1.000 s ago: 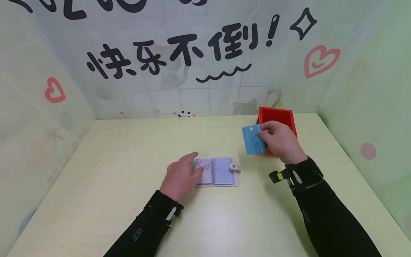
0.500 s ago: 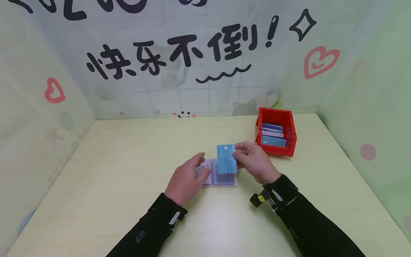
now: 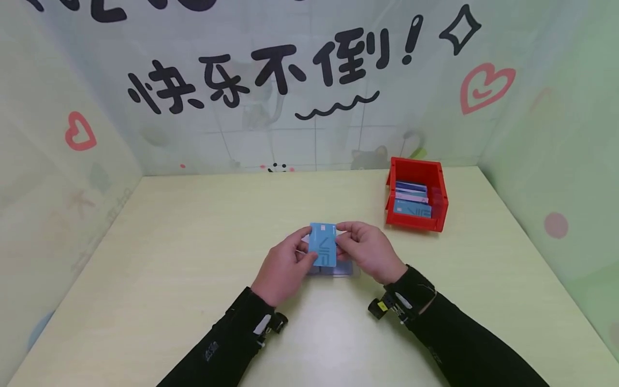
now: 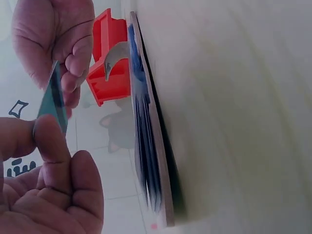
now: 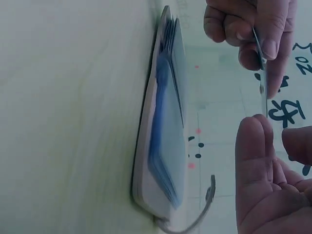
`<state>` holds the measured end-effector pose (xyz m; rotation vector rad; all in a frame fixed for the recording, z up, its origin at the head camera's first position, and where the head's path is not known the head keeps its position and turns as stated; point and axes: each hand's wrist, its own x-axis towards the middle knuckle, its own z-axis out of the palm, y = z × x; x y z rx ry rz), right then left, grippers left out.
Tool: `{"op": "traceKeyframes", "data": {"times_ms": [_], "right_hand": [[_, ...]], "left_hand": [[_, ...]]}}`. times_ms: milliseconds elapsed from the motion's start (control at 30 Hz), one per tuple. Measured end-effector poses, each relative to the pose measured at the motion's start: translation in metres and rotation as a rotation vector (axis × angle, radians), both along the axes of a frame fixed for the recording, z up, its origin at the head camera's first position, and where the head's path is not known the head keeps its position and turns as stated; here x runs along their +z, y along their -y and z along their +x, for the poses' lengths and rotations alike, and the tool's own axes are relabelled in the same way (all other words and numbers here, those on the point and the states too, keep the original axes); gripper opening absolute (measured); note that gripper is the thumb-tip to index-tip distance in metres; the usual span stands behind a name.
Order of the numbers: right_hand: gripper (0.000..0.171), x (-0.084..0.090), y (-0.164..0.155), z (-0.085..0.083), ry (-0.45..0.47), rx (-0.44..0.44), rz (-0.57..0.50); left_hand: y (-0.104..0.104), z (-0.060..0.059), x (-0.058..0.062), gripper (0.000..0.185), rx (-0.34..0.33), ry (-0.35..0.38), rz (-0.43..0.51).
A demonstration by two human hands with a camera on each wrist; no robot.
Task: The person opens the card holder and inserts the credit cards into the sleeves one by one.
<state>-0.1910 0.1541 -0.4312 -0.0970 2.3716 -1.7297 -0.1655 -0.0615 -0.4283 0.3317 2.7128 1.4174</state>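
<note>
Head view: both hands, left and right, pinch card edges at 9 and 3 o'clock; thin, stiff, slippery.

Glossy plastic blue card, clear-sleeved card holder, matt pale wood-grain table.

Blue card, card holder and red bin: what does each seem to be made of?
Blue card: likely rigid plastic, thin and flat, pinched edge-on between left hand and right hand.
Card holder: clear, glossy plastic sleeves in a pale cover, perhaps faux leather; hard to confirm.
Red bin: moulded plastic by its look, with a uniform colour and thick walls.
</note>
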Motion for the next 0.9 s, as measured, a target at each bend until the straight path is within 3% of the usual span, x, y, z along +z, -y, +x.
{"op": "traceKeyframes", "data": {"times_ms": [200,400,567,900], "right_hand": [[0.036,0.0059,-0.0076,-0.0027,-0.152,-0.022,0.269],[0.044,0.0042,-0.0108,-0.0058,-0.116,0.102,0.558],[0.051,-0.0005,-0.0098,-0.0061,-0.073,0.173,0.628],[0.056,-0.0006,-0.0086,-0.0075,-0.029,0.201,0.686]], "left_hand": [[0.0048,-0.004,0.0004,0.056,0.049,0.007,-0.067],[0.0077,-0.0064,-0.0003,0.052,0.063,-0.006,-0.159],[0.008,-0.0074,-0.0004,0.05,0.065,0.014,-0.191],[0.0073,-0.0092,-0.0009,0.047,0.053,0.047,-0.242]]}}
